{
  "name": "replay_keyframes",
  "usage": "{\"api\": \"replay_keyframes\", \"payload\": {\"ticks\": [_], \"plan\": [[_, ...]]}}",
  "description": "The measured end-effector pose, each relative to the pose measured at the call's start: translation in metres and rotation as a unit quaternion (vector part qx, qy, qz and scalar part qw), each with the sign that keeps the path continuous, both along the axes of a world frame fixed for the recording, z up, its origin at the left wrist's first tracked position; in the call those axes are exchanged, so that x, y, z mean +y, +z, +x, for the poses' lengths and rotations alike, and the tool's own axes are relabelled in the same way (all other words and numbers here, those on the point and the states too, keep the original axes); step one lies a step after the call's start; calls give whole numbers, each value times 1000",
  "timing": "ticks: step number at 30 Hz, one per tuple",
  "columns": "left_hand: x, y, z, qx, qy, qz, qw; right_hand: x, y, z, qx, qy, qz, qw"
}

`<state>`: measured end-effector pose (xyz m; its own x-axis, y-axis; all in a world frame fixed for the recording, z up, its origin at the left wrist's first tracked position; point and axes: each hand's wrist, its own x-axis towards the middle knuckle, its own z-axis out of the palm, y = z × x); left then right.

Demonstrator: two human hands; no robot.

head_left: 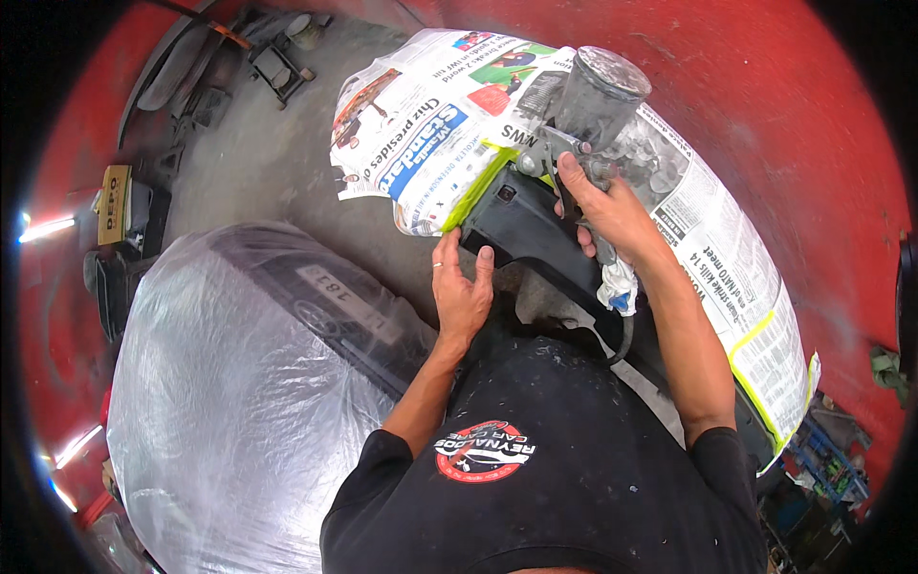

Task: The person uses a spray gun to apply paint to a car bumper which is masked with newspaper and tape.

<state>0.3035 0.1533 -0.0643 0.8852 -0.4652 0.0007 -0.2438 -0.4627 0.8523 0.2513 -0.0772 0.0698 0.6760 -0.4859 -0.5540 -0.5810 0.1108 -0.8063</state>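
Note:
My right hand (617, 210) is wrapped round the grip of a spray gun (566, 158). A large, paint-smeared cup (602, 96) sits on the gun. White wrapping (618, 285) covers the lower end of its grip, and a dark hose hangs below. The gun is over a bare black car panel (531, 225), which looks like a bumper. Newspaper (411, 115) masks the panel around it, edged with yellow-green tape (478, 191). My left hand (462, 292), thumb apart from its fingers, touches the panel's near left end where the tape stops.
A car (239, 383) under clear plastic film stands close on the left. Red walls (784, 105) curve round the right side. On the grey floor (239, 153) at the far left are a small wheeled stand (277, 72) and a bucket (304, 32). A yellow box (115, 206) lies left.

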Motion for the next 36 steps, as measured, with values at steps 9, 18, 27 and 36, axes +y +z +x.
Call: {"api": "replay_keyframes", "payload": {"ticks": [9,18,27,36], "plan": [[6,-15,1,113,29,21,993,14,7,8,17,65,0,998],[9,-66,8,352,116,-115,922,42,16,6,75,130,-62,987],[2,-66,19,536,166,-306,769,31,27,11,79,129,-71,986],[8,-82,29,571,149,-328,738,30,40,21,71,107,-105,986]]}}
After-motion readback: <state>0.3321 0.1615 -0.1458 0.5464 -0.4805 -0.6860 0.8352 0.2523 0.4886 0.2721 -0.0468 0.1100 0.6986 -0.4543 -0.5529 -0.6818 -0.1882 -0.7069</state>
